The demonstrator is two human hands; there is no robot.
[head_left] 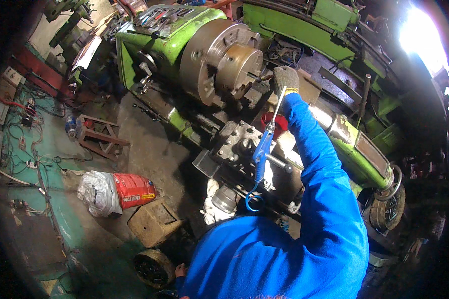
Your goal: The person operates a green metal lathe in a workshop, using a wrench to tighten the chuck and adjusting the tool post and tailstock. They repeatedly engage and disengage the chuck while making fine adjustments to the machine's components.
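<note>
My right hand (286, 79), in a grey knitted glove, is closed in front of the lathe chuck. A slim dark rod-like tool (256, 76) sticks out from its fingers toward the face of the round metal workpiece (238, 67) in the large chuck (197, 60). Just below the hand, a blue air blow gun (262, 152) with a long thin nozzle and coiled hose stands against the tool post (237, 142). Of my left hand, only a small patch that looks like fingers (180, 270) shows beside my blue jacket.
A red container (275, 124) sits below my right forearm, near the tailstock (354, 144) with its handwheel. A cloth-wrapped metal part (224, 199) lies nearer me. On the floor at left are a red and white sack (132, 190), a wooden box (154, 222) and a metal stand (102, 135).
</note>
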